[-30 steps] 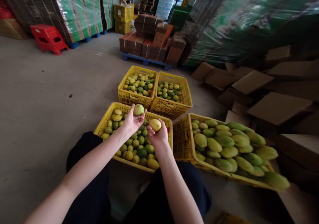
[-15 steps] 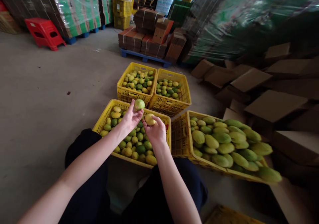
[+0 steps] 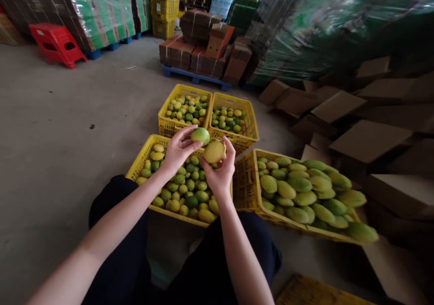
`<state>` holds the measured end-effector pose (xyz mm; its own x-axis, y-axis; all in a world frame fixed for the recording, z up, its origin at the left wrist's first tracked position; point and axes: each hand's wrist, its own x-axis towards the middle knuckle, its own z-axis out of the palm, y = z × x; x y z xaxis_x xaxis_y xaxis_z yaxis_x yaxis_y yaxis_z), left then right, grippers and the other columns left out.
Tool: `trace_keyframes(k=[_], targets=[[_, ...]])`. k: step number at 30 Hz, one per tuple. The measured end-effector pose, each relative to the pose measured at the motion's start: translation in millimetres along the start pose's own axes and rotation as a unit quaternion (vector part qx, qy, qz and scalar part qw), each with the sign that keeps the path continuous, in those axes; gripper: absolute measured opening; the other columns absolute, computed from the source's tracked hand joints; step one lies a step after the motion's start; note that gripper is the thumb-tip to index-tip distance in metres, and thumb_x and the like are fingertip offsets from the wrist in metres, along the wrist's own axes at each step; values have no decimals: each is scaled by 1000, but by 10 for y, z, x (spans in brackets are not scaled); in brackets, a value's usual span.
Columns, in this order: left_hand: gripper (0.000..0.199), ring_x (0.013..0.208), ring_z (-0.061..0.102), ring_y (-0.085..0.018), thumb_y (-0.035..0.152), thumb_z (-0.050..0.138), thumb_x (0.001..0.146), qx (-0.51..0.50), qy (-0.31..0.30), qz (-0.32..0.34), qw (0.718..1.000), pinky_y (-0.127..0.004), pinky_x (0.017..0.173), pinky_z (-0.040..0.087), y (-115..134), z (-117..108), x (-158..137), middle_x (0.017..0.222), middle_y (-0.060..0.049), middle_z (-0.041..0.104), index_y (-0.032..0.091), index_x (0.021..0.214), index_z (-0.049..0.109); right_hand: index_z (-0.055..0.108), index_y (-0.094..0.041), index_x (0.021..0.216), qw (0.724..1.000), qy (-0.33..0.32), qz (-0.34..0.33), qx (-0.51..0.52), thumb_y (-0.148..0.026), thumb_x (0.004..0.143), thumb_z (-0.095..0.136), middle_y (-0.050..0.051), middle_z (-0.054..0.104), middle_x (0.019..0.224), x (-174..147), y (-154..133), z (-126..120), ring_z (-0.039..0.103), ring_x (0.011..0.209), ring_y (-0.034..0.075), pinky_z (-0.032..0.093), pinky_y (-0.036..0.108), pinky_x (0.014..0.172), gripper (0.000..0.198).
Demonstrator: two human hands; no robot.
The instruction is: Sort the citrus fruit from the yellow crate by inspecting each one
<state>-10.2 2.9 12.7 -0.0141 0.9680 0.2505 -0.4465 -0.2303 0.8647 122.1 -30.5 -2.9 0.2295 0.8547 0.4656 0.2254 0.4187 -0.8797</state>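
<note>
My left hand (image 3: 178,151) grips a green lemon (image 3: 200,136) between thumb and fingers. Close beside it, a little nearer to me, a yellow lemon (image 3: 214,152) is held in my right hand (image 3: 221,175), with the thumb on its near side and the fingers curled round the far right. Both hands are above a yellow crate (image 3: 137,161) of green and yellow lemons (image 3: 190,201), which stands between my knees. The two held lemons nearly touch; whether they do, I cannot tell.
Two yellow crates (image 3: 185,127) with lemons stand just beyond. To the right, a crate (image 3: 246,185) is heaped with papayas (image 3: 300,184), some overhanging its edge. Cardboard boxes (image 3: 371,140) pile up at the right. A red stool (image 3: 57,45) and a blue pallet (image 3: 196,77) are farther back.
Both hands have shifted right and turned their lemons. The left hand now pinches its lemon from the side rather than cradling it, and the right hand has raised its lemon closer to the other.
</note>
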Motion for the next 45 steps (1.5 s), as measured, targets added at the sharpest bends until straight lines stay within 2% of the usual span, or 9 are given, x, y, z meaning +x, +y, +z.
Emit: trace_keyframes(k=[4,7,10,17,21,24,31,39,45], targets=[[53,114,64,-22,36,81,74,105,-73,122,984,-36,99,53,22,-19,-47,131,-7,62,28,122,59,39,-29,139,982,19,-149,-113,-20,80,67,10,54,135,-5,4,-51,52,128,27,46,48,104,66],[61,117,62,-21,32,81,75,128,-92,170,973,-35,100,52,39,-27,-67,130,-7,62,30,129,52,33,-27,140,979,58,-164,-104,-20,80,68,11,52,134,-3,12,-42,52,128,26,47,46,103,70],[48,120,60,-20,26,79,77,115,-123,176,970,-33,102,50,58,-46,-68,128,-5,62,29,121,60,41,-27,132,985,69,-132,-87,-23,78,70,10,53,128,1,31,-57,56,120,25,49,43,100,62],[44,123,57,-24,22,73,78,45,-84,-39,995,-38,109,43,74,-155,23,136,-2,59,28,121,69,50,-25,129,998,-58,12,30,-31,68,79,10,55,129,60,115,-123,55,120,26,49,42,99,67],[36,125,55,-23,20,60,85,-43,-4,-162,986,-37,107,43,23,-126,55,128,-2,65,25,119,70,54,-23,128,982,-109,99,117,-32,60,86,9,60,130,102,107,-59,57,121,28,46,44,104,75],[31,110,63,-20,21,60,87,-92,36,-224,970,-35,96,51,-17,-58,45,116,-4,68,23,117,68,57,-22,118,965,-115,158,173,-31,57,88,5,68,113,88,70,-6,63,108,25,51,41,98,69],[21,84,66,-17,25,76,78,-125,81,-239,960,-29,81,52,-37,-21,63,87,-5,69,14,93,65,58,-25,97,913,-95,242,315,-21,56,87,-2,71,92,50,-22,37,67,87,17,55,31,82,50],[50,59,53,-12,58,67,81,-169,36,-294,940,-25,60,46,-5,-87,97,70,-4,65,12,102,70,68,-22,97,831,-123,305,448,-41,79,67,3,73,90,94,-57,31,65,74,17,56,29,66,27],[56,57,53,-13,65,51,88,-174,32,-321,930,-26,58,48,-47,-97,107,72,-6,68,15,106,69,65,-19,101,834,-105,315,441,-48,91,48,6,69,85,84,-69,8,57,61,16,51,29,54,35]])
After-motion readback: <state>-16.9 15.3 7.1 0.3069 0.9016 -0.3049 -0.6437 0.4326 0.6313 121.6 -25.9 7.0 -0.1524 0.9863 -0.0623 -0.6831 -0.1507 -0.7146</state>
